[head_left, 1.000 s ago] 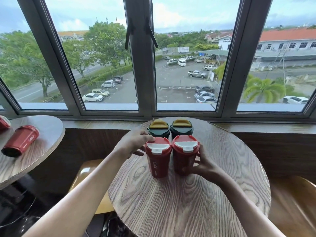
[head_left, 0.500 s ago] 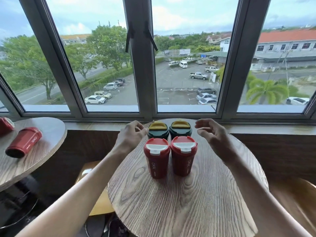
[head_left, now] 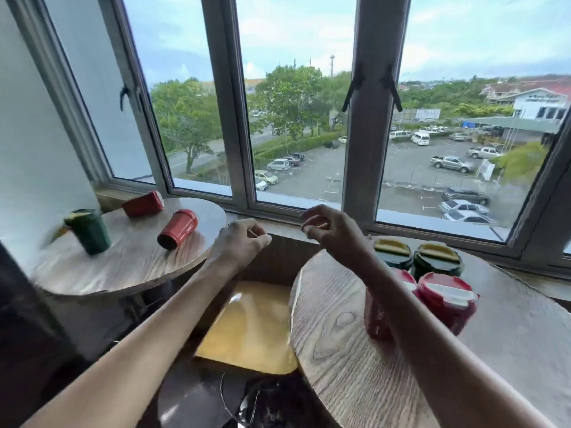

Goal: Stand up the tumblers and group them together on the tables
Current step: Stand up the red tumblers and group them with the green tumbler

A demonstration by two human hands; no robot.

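On the right round table (head_left: 355, 366) two red tumblers (head_left: 445, 307) and two green tumblers with yellow lids (head_left: 437, 262) stand upright in a tight group; my right forearm covers part of the left red one. The left round table (head_left: 123, 267) holds a green tumbler (head_left: 89, 233) standing upright, and two red tumblers lying on their sides, one near the middle (head_left: 178, 229), one at the back (head_left: 142, 204). My left hand (head_left: 244, 240) and my right hand (head_left: 332, 228) hover empty over the gap between the tables, fingers loosely curled.
A yellow-brown seat (head_left: 247, 329) sits low in the gap between the tables. A window sill and grey window frames (head_left: 358, 149) run close behind both tables. A white wall (head_left: 31, 134) borders the left table. Dark floor lies below.
The view has swung left, bringing the left table fully in. Both hands let go of the red tumblers, lifted off the right table and moved left toward the gap.
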